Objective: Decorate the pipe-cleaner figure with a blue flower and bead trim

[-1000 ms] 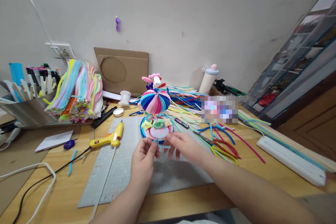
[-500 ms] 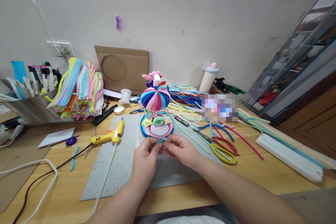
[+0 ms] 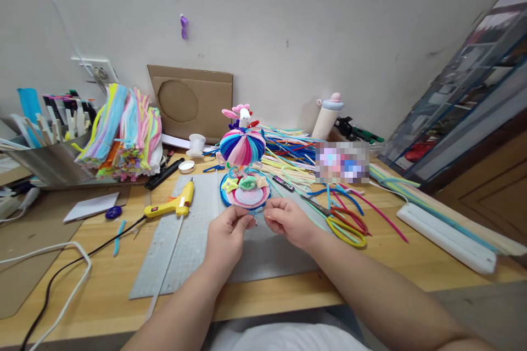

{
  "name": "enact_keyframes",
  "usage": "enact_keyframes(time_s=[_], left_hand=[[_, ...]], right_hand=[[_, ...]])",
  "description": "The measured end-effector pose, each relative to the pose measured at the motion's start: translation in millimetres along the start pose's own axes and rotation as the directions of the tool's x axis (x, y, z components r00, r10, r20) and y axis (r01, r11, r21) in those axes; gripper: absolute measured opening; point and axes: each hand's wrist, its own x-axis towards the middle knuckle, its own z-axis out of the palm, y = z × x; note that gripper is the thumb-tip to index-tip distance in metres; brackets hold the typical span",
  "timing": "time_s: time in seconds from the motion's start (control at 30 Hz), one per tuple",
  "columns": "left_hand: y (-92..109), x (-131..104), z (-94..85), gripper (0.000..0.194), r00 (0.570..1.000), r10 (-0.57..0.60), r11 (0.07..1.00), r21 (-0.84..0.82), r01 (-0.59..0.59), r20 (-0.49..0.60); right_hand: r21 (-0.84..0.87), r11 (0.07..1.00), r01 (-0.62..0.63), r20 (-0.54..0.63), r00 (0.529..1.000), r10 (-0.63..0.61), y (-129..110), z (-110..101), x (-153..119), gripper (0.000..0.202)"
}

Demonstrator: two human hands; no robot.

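A little blue strip (image 3: 256, 212) is showing just in front of the stripy toy (image 3: 242, 148). The left hand (image 3: 230, 225) is pinching one end, and the right hand (image 3: 287, 222) is pinching the other. A yellow glue gun (image 3: 178, 204) is lying left of the toy, and scissors (image 3: 330, 212) are lying right of it.

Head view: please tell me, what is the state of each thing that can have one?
Left hand: pinching small light-blue strip
Right hand: fingers curled, grip unclear
Ornament: standing upright
Glue gun: lying on its side, power unclear
Scissors: lying down, blades look nearly closed
Bottle: standing, lid on
Wall socket: plug inserted
Cardboard: propped up
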Motion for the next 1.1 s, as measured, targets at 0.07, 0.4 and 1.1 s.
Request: enact_keyframes(time_s=[0.07, 0.4, 1.1], left_hand=[[-0.5, 0.9, -0.7, 0.010, 1.000, -0.005, 1.000, -0.011, 0.005, 0.005], [-7.2, 1.8, 3.9, 0.018, 0.987, -0.021, 0.995, -0.089, 0.035, 0.158], [-4.0, 0.8, -1.9, 0.018, 0.985, -0.040, 0.993, 0.119, 0.020, 0.167]], right_hand=[[0.033, 0.999, -0.013, 0.011, 1.000, 0.012, 0.2, -1.5, 1.7, 0.020], [-0.206, 0.978, -0.024, 0.083, 0.996, 0.042, 5.3, -5.5, 0.1, 0.018], [-0.013, 0.998, -0.060, 0.072, 0.996, 0.061, 0.8, -8.8, 1.2, 0.022]])
